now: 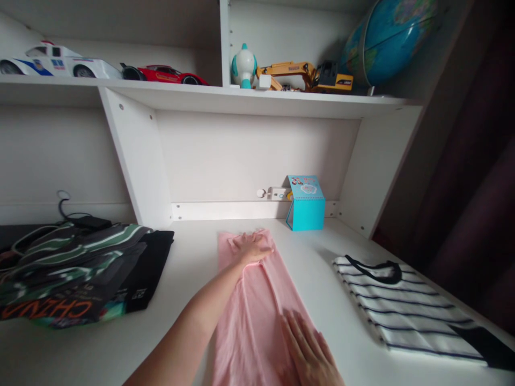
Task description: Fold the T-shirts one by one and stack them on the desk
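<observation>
A pink garment [257, 305], folded into a long strip, lies lengthwise on the white desk in front of me. My left hand [250, 247] rests flat on its far end, fingers spread over the cloth. Lower down, my right hand [308, 348] presses flat on the right side of the pink cloth, fingers stretched out and slightly blurred. Neither hand grips the fabric. The garment's near end runs out of the picture at the bottom.
To the right lies a folded striped T-shirt [410, 305]. Dark and green-striped clothes [84, 268] are piled at left. A blue desk calendar [308, 213] stands near a wall socket [278, 193]. The shelf [193, 91] above holds toy cars, a toy excavator [298, 72] and a globe [386, 40].
</observation>
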{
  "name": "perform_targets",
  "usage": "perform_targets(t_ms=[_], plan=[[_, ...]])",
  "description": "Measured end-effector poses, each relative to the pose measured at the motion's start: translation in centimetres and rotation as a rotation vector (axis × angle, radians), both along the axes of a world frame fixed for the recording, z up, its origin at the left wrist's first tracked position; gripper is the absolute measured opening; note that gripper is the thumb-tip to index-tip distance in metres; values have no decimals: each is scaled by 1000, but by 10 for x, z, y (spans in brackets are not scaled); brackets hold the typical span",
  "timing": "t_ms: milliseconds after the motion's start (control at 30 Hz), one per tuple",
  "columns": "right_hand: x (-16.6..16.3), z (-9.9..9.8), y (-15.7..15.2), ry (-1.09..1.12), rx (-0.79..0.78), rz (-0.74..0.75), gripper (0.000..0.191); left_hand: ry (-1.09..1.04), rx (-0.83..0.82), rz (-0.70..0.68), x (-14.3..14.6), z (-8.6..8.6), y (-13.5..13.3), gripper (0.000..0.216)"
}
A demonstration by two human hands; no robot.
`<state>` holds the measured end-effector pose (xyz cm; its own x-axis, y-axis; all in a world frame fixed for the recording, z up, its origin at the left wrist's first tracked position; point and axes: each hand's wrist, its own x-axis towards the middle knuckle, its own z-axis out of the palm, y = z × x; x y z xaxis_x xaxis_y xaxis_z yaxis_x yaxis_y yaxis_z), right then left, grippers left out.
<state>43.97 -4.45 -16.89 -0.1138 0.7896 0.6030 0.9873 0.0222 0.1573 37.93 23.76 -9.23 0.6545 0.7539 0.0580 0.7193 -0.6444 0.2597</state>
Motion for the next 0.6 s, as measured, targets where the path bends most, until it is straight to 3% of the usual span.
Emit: perform_targets(t_ms=[100, 233, 367, 600], plan=[[0, -2, -1, 3, -21, 29, 74, -16, -16, 8, -1, -3, 5, 84], [-1, 5, -3, -13, -42, 26, 72, 85, -105, 7, -1, 8, 9, 85], [-4, 11, -4, 1, -39, 17, 73, 84, 26, 39, -17, 17, 9, 80], [-16, 19, -8, 49, -60, -1, 74, 122, 69, 141, -48, -2, 5, 85]])
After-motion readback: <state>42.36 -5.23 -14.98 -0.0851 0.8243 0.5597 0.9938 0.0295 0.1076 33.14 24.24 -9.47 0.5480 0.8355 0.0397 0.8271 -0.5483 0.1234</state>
